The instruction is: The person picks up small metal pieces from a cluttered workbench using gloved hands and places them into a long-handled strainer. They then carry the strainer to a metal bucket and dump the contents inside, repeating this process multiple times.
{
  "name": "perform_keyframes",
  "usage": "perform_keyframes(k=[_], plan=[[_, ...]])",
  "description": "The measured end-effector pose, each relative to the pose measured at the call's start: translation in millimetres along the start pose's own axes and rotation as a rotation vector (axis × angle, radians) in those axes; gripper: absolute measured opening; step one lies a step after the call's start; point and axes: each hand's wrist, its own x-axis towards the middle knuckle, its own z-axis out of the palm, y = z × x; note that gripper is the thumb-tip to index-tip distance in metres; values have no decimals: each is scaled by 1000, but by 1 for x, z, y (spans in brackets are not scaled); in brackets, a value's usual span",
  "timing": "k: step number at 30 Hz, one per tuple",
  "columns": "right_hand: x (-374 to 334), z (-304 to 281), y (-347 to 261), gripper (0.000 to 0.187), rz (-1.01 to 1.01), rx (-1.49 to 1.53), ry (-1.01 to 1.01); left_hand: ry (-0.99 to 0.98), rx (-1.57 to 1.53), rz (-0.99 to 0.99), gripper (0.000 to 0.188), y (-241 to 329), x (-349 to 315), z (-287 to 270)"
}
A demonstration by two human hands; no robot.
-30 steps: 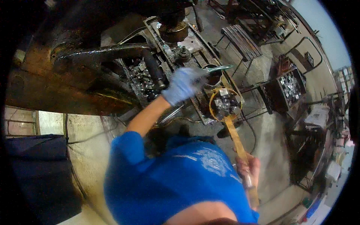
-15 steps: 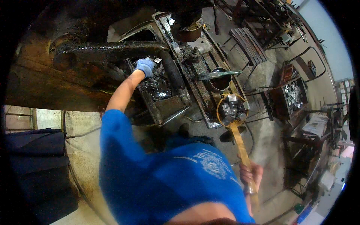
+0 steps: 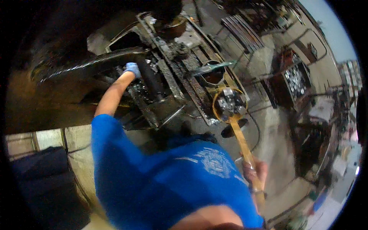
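My left hand (image 3: 132, 69), in a light blue glove, reaches in beside a dark greasy machine bar (image 3: 151, 82). It is at the far part of an oily trough (image 3: 141, 94) holding small shiny metal pieces. Its fingers are smeared and partly hidden, so what they hold does not show. At the lower right my bare right hand (image 3: 256, 172) wraps round the flat yellowish handle (image 3: 240, 136) of a round, yellow-rimmed scoop (image 3: 213, 108). Several blocky grey metal pieces (image 3: 230, 101) lie in the scoop, which is beside the machine bed's near right end.
A grimy slotted machine bed (image 3: 199, 92) runs diagonally, with a green-handled tool (image 3: 214, 68) lying across an opening. Right of it stand a slatted stool (image 3: 243, 32) and a dark cart box (image 3: 295, 80) of metal pieces. Dark cloth (image 3: 42, 172) hangs at left.
The whole view has shifted, with the machine and scoop now further left in it. My left hand has moved toward the upper end of the trough, close to the bar. My right hand keeps its grip.
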Motion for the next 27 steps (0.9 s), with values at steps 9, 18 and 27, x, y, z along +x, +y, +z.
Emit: perform_keyframes(k=[9,18,27], plan=[[2,20,6,71,-21,142,-15,-170,53,109,43,19,-43,-89],[4,12,0,72,29,86,-32,276,-193,-36,31,19,-73,-87],[0,15,-4,76,-25,-34,-22,754,-834,358,31,148,-173,-181]])
